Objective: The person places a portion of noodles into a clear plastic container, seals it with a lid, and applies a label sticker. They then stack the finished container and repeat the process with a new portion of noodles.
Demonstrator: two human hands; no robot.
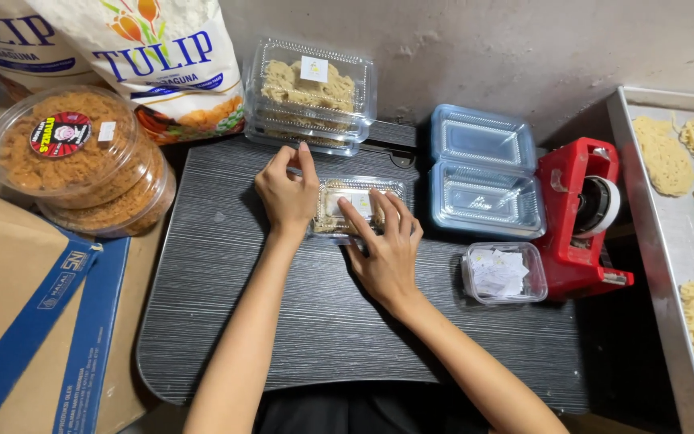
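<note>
I note the closed clear container [357, 206] is partly covered by both hands, its contents unclear. The metal tray [644, 241] and cardboard box [10, 321] run off frame. Paper slips in the small tub [501, 273] are too small to tell.

On the dark wood-grain surface [234, 305], a small clear plastic box with a closed lid [357, 206] lies under both hands. The left hand [287, 193] cups its left end, fingers [305, 157] curled over the far corner. The right hand [385, 245] lies flat on the lid, fingers [359, 215] pressing a pale label there. Just beyond the left fingers sits a stack of clear boxes filled with tan noodle cakes [308, 95]. To the right of the right fingers stand empty blue-tinted clear trays [483, 169], a small clear tub of paper labels [504, 273] and a red tape dispenser [580, 217].
</note>
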